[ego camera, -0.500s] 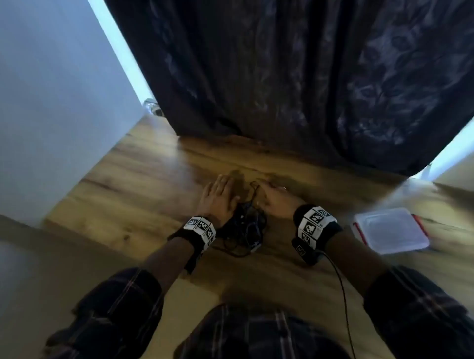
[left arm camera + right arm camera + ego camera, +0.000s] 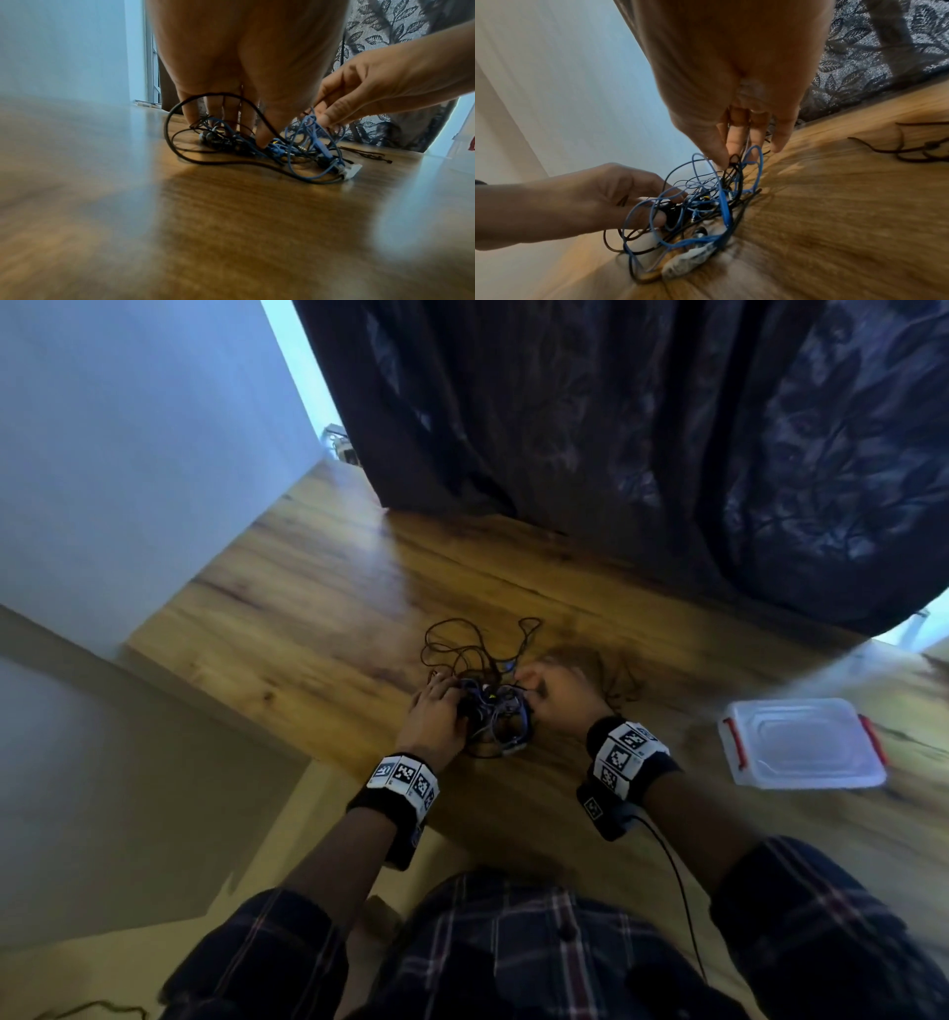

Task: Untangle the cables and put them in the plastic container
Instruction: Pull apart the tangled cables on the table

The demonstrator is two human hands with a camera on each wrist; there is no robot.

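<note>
Barely begun: left hand [image 2: 434, 716] grips the knotted blue and black cables [image 2: 493, 711], right hand [image 2: 560, 695] pinches a loop, and the red-clipped clear plastic container [image 2: 801, 747] sits closed.

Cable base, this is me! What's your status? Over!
Left hand grips cables, right hand pinches a blue loop. All tangled. Plastic container off right, lid on. Over.

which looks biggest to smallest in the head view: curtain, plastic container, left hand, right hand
1. curtain
2. plastic container
3. left hand and right hand: about alike, so unranked; both grip the cables
</note>
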